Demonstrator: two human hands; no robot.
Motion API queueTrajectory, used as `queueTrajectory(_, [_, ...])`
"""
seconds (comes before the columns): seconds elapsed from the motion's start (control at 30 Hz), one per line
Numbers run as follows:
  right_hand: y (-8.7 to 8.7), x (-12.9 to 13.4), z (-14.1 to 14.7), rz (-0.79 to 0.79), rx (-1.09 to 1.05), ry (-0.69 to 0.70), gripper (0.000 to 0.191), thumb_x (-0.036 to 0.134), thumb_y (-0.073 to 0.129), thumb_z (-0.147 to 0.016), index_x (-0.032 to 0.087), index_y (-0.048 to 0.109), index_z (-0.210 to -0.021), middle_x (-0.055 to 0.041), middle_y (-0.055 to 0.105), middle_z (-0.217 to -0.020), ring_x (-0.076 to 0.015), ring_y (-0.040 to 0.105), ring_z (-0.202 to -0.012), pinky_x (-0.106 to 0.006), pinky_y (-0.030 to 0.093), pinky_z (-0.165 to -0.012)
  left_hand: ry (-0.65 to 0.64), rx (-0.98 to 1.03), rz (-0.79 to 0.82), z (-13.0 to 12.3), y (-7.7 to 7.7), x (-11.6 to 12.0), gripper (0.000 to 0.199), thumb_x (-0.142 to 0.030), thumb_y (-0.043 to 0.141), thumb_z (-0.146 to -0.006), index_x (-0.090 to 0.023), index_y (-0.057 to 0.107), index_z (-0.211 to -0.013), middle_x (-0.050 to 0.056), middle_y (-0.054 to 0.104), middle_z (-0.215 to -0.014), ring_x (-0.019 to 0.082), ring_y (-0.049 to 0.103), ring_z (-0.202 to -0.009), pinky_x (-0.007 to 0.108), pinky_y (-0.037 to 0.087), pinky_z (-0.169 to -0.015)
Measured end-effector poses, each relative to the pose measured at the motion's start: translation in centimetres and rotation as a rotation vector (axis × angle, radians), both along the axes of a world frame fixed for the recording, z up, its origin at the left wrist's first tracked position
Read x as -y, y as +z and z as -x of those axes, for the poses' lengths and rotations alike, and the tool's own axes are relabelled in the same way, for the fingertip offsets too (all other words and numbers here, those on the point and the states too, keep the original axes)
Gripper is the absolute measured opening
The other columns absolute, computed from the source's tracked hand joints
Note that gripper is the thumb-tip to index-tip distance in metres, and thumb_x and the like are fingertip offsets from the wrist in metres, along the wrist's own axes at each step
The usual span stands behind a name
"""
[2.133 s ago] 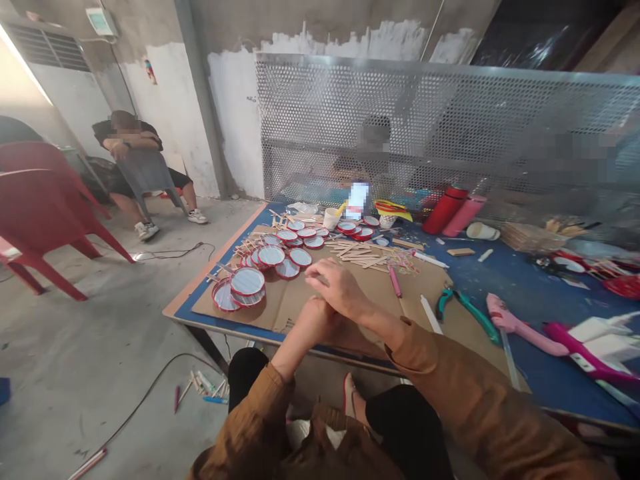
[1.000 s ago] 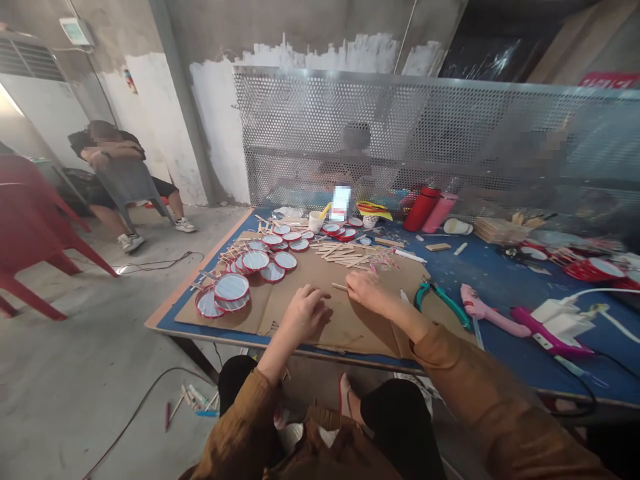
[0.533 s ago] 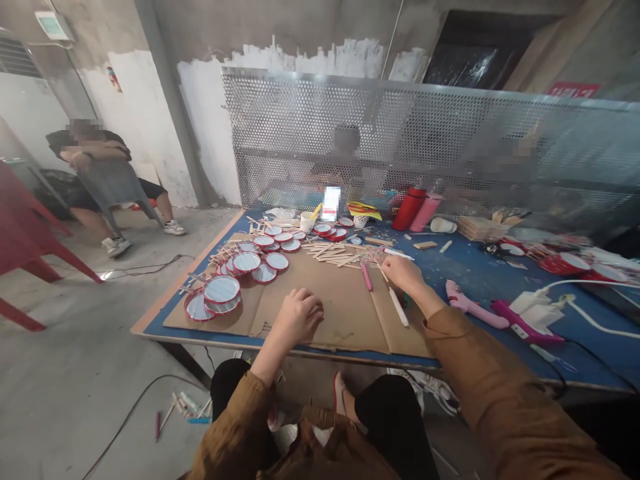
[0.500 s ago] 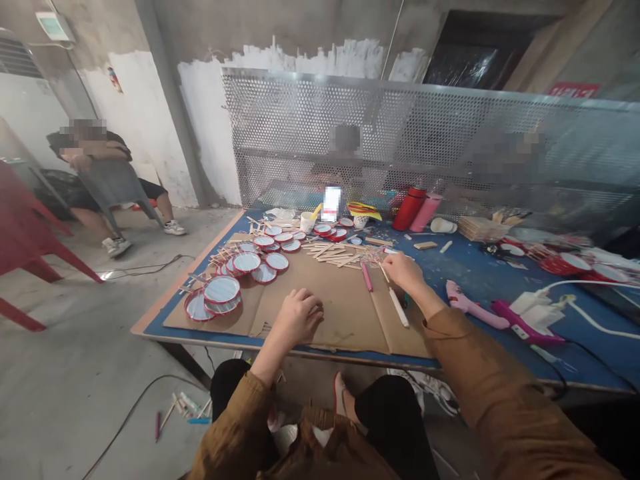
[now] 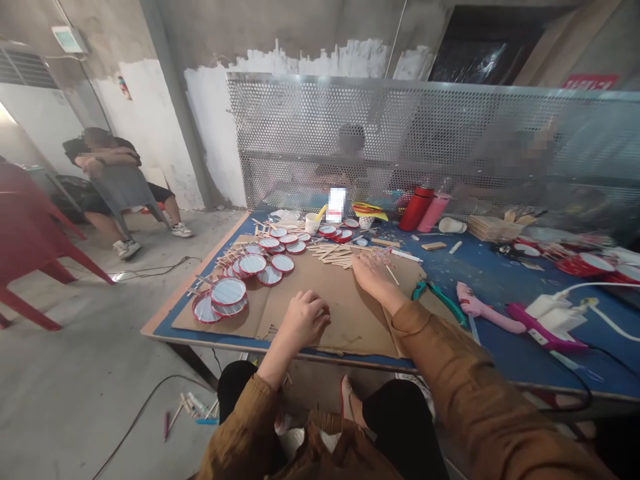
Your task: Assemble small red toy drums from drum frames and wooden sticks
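Wooden sticks [image 5: 331, 254], right hand [image 5: 371, 272] shifted to them, grip unclear, left hand [image 5: 303, 317] loosely parted

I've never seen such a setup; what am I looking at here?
No machine: one person's bare hands, pictured throughout by a camera on their head. A brown cardboard sheet covers part of a blue table. On it lie round white-faced pieces with red rims and flat pale wooden sticks. Teal-handled pliers and a pink glue gun lie to the right. The curled left hand is over the sheet, no object visible in it. The right hand is at the sticks; whether it grips one is hidden.
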State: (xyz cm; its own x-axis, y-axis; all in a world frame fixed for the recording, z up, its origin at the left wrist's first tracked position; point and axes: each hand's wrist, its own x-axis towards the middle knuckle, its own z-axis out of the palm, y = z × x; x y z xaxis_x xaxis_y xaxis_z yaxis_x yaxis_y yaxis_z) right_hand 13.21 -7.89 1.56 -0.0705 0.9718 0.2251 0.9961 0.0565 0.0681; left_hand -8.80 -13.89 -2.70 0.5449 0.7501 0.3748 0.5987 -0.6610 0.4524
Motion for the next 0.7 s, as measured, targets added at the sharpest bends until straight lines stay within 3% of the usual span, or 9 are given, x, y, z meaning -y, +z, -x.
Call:
queueTrajectory(0.17, [-0.4,-3.4,1.6,0.008,-0.063,0.024,0.021,0.013,0.047,-0.085,0.013,0.068,-0.089,-0.0145,0.069,-0.095,-0.0208,0.061,-0.092,-0.029,0.039,-0.080,-0.001,-0.006,0.014,0.0,0.2,0.1,0.009,-0.025,0.062,-0.081,-0.019,0.067,-0.085,0.007,0.062,-0.096,0.021,0.054,-0.091,0.033,0.041,-0.082])
queueTrajectory(0.27, [-0.3,-4.6,2.3,-0.024,-0.133,0.018,0.027,0.023,0.041,-0.091,0.015,0.065,-0.098,-0.0091,0.070,-0.095,-0.0164,0.062,-0.085,-0.023,0.040,-0.072,0.005,0.001,0.020,-0.1,0.0,0.1,0.009,-0.025,0.061,-0.081,-0.020,0.067,-0.085,0.007,0.062,-0.098,0.020,0.054,-0.092,0.033,0.041,-0.082])
queueTrajectory(0.37, [0.2,-4.7,2.2,-0.071,-0.181,-0.040,0.038,0.025,0.027,-0.096,0.013,0.061,-0.108,-0.0087,0.070,-0.096,-0.0150,0.062,-0.084,-0.022,0.039,-0.067,0.005,-0.006,0.038,-0.1,0.0,0.2,0.009,-0.024,0.060,-0.081,-0.020,0.067,-0.085,0.007,0.062,-0.099,0.021,0.054,-0.093,0.034,0.042,-0.084])
queueTrajectory(0.47, [0.7,-3.7,2.0,-0.089,-0.171,-0.071,0.038,0.028,0.027,-0.097,0.013,0.061,-0.104,-0.0105,0.070,-0.094,-0.0173,0.063,-0.082,-0.023,0.039,-0.064,0.010,0.009,0.048,-0.1,0.2,0.3,0.015,-0.027,0.058,-0.083,-0.020,0.066,-0.093,0.008,0.062,-0.102,0.022,0.054,-0.096,0.037,0.043,-0.086])
queueTrajectory(0.53, [0.6,-2.4,2.5,-0.051,-0.067,0.039,0.034,0.028,0.033,-0.096,0.013,0.064,-0.099,-0.0119,0.069,-0.091,-0.0191,0.063,-0.081,-0.025,0.038,-0.064,0.016,0.096,0.039,0.0,0.2,0.4,0.027,-0.029,0.055,-0.085,-0.020,0.061,-0.110,0.010,0.060,-0.112,0.023,0.053,-0.103,0.039,0.043,-0.091])
queueTrajectory(0.63, [-0.4,0.3,4.8,0.065,0.087,0.330,0.023,0.021,0.045,-0.091,0.014,0.067,-0.091,-0.0123,0.068,-0.089,-0.0194,0.061,-0.082,-0.027,0.040,-0.071,0.006,0.301,0.041,0.1,0.0,0.1,0.044,-0.030,0.048,-0.090,-0.022,0.045,-0.133,0.012,0.049,-0.133,0.024,0.045,-0.122,0.042,0.037,-0.102])
queueTrajectory(0.7, [-1.2,2.3,6.9,0.075,0.102,0.463,0.023,0.017,0.047,-0.090,0.015,0.065,-0.103,-0.0120,0.066,-0.104,-0.0201,0.058,-0.092,-0.028,0.041,-0.077,0.043,0.453,0.092,0.3,-0.2,-0.3,0.048,-0.032,0.043,-0.092,-0.022,0.037,-0.138,0.014,0.044,-0.138,0.023,0.042,-0.127,0.042,0.036,-0.104])
